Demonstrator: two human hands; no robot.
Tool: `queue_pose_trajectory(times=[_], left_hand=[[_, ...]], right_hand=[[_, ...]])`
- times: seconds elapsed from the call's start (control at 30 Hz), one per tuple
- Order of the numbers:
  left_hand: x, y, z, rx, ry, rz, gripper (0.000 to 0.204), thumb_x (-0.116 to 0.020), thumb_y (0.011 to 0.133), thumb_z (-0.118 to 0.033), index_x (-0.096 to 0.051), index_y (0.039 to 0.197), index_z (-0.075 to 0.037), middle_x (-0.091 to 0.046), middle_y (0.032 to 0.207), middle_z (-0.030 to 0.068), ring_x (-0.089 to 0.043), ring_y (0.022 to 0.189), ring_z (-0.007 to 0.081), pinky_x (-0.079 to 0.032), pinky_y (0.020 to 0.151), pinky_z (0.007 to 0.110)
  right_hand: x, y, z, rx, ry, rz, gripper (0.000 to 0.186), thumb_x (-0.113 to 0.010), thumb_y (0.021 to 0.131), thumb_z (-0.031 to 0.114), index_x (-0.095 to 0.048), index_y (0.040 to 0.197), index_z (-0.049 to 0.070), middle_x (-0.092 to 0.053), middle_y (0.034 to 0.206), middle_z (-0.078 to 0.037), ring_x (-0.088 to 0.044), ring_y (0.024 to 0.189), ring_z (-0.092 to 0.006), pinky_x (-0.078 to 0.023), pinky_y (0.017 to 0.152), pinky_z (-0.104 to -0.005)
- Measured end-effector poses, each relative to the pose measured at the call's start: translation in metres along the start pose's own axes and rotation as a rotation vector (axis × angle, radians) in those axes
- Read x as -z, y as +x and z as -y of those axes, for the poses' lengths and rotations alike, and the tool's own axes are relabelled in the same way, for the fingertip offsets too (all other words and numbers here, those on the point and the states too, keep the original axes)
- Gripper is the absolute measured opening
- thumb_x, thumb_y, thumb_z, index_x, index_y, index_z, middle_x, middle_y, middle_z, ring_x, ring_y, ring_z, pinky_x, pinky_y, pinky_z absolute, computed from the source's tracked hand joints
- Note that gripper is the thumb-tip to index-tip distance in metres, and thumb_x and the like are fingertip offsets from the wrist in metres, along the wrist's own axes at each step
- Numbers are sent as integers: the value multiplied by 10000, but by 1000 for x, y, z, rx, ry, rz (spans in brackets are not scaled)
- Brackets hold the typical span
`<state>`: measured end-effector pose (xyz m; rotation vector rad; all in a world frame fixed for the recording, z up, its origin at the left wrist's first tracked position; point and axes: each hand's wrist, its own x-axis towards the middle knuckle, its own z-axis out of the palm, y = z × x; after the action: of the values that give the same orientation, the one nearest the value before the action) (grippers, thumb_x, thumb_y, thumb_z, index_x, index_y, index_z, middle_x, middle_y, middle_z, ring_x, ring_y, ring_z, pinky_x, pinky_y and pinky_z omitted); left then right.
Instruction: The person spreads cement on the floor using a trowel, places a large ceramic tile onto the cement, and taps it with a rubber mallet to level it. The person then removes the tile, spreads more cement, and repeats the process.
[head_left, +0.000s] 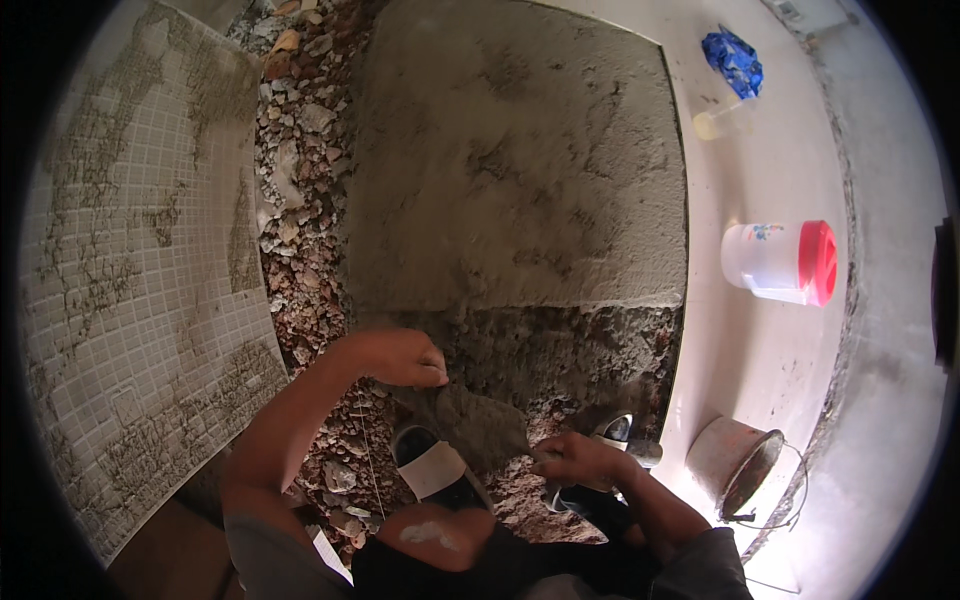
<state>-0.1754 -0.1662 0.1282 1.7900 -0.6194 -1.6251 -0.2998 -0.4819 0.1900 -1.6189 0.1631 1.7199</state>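
My right hand (pixel 585 462) is closed around what looks like a trowel. Its broad grey blade (pixel 482 425), coated in mortar, extends left over the rubble between my feet. My left hand (pixel 408 358) is curled closed just above the blade's far left end, by the lower left corner of the mortar bed; what its fingers hold, if anything, is hidden. Ahead lies a smoothed grey mortar bed (pixel 520 170). Along its near edge runs a darker, rougher, lower strip of mortar (pixel 570 345).
Broken rubble (pixel 300 200) fills a gap beside small-square tiling (pixel 150 230) smeared with mortar on the left. On the pale ledge at right are a white tub with a red lid (pixel 775 262), a dirty bucket (pixel 725 462), and a crumpled blue bag (pixel 733 62). My sandalled foot (pixel 435 468) is below.
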Motion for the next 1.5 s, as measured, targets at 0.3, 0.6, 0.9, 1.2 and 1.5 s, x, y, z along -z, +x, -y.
queue_pose_trajectory(times=[0.3, 0.6, 0.9, 1.2, 1.5], left_hand=[[20, -29, 14, -210, -482, -1256, 305, -551, 940, -333, -665, 993, -55, -668, 902, 57, -613, 833, 159, -490, 776, 332], [-35, -23, 64, -113, -871, -1722, 391, -528, 954, -409, -652, 983, -40, -644, 902, 47, -588, 817, 152, -471, 769, 348], [18, -22, 122, 146, -483, -1959, 417, -494, 970, -399, -616, 1138, -38, -599, 1126, 133, -574, 1043, 272, -449, 904, 413], [139, 12, 155, 458, 110, -1857, 579, -394, 980, -497, -379, 1401, -100, -343, 1449, 148, -254, 1386, 304, -191, 1134, 503], [149, 34, 173, 864, 406, -1589, 722, -177, 958, -618, -188, 1499, -140, -93, 1568, 114, 2, 1454, 279, -12, 1167, 478]], right_hand=[[22, -6, 13, 163, 96, -253, 353, -573, 890, 339, -605, 1017, 12, -648, 814, -106, -632, 742, -186, -496, 669, -343], [129, 85, 150, 331, -127, -1388, 446, -531, 931, 336, -469, 1184, -26, -631, 975, -236, -642, 888, -344, -489, 712, -453], [151, 9, 105, 252, -160, -1207, 457, -540, 915, 392, -566, 1088, -29, -625, 822, -192, -611, 778, -266, -476, 748, -413], [214, 36, 113, 197, -910, -1091, 378, -496, 947, 438, -527, 925, 62, -606, 818, -148, -643, 766, -291, -486, 675, -474], [357, 116, 250, 32, -1088, -1007, 452, -388, 979, 484, -576, 1074, 84, -660, 944, -139, -651, 882, -287, -505, 818, -466]])
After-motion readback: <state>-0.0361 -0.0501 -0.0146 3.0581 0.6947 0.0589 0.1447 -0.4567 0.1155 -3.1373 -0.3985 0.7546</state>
